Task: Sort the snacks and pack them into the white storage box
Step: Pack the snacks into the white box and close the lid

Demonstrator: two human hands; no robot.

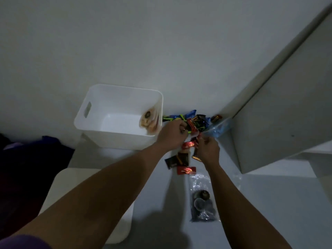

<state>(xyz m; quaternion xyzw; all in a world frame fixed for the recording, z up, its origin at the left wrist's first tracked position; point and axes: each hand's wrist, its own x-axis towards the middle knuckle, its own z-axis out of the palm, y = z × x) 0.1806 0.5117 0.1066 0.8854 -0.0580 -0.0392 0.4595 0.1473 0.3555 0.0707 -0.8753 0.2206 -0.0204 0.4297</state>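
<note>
The white storage box stands on the table left of centre, with a bag of round biscuits leaning against its right inner wall. Right of the box lies a pile of small snack packets in blue, green, black and red. My left hand reaches into the pile, fingers curled around packets. My right hand is beside it, pinching red packets. Closer to me lie loose dark packets and a red packet.
A clear bag of dark round snacks lies near me on the right. A crumpled blue plastic bag sits by a grey panel at the right. A white lid lies at the lower left, dark cloth beyond it.
</note>
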